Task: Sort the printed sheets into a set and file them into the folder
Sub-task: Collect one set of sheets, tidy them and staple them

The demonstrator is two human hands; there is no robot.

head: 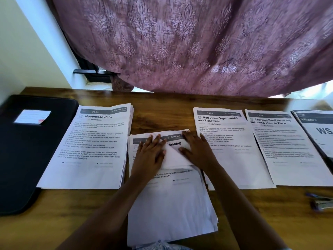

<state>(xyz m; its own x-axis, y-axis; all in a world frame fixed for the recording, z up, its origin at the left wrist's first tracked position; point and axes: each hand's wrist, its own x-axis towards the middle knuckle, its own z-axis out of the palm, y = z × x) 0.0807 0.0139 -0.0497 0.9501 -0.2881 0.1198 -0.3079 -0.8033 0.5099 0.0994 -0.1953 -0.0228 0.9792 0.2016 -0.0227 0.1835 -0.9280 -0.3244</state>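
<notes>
A stack of printed sheets [171, 201] lies in the middle of the wooden table [162, 105], its top sheet headed "Cleaning". A folded white sheet [173, 156] rests on its upper part. My left hand [150, 154] lies flat on the sheet's left side, fingers straight. My right hand [195, 147] presses its right side with fingers spread. A "Mouthwash Refill" stack [90, 147] sits to the left. The black folder [23, 147] lies shut at far left, with a white label on its cover.
Right of the hands lie a "Bed Linen Organization" pile [228, 147], a "Charging Small Items" pile [288, 147] and another stack [320, 130] at the frame's edge. A stapler-like object [320, 202] is blurred at right. A patterned purple curtain [198, 42] hangs behind the table.
</notes>
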